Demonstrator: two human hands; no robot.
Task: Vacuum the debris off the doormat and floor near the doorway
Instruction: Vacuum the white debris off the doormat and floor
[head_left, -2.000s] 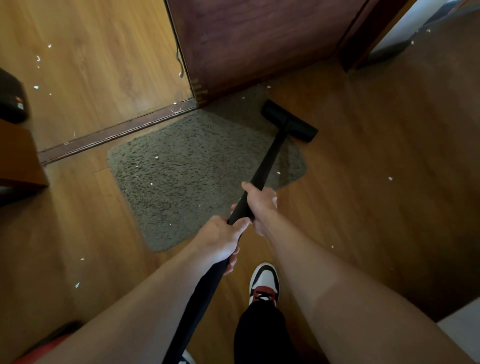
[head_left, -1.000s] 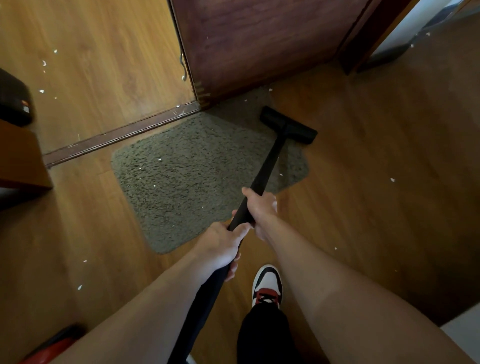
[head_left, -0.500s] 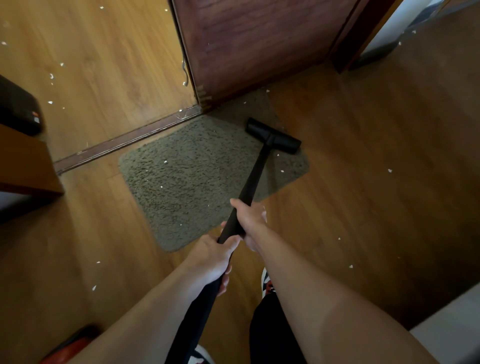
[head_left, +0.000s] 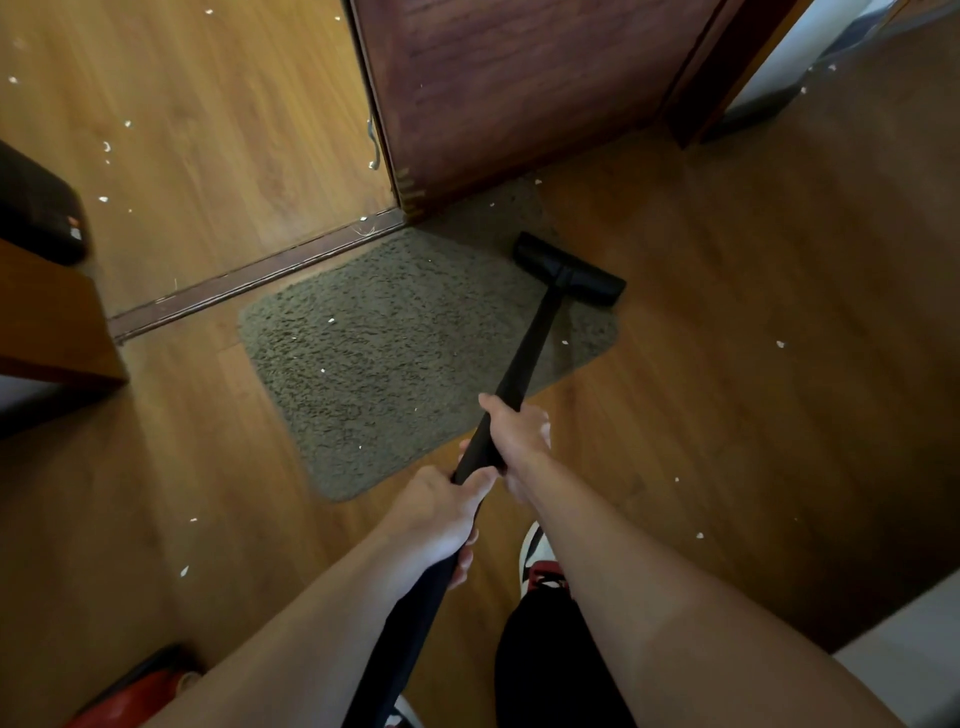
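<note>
A grey-green shaggy doormat (head_left: 395, 358) lies on the wooden floor in front of a dark red door. The black vacuum head (head_left: 569, 269) rests on the mat's far right corner, on the end of a black vacuum tube (head_left: 524, 364). My right hand (head_left: 517, 436) grips the tube higher up; my left hand (head_left: 441, 514) grips it just below. Small white debris bits (head_left: 331, 321) dot the mat, and more lie on the floor to the right (head_left: 780, 344) and left (head_left: 193, 518).
The dark red door (head_left: 519, 88) stands open above the mat, with a threshold strip (head_left: 249, 278) running left. A wooden furniture corner (head_left: 52, 332) and a black object (head_left: 36, 208) sit at left. My shoe (head_left: 535, 558) stands below the hands. A red item (head_left: 140, 691) lies bottom left.
The vacuum head has been drawn back along the mat's right side, toward me and slightly left. Both hands kept their grip on the tube.
</note>
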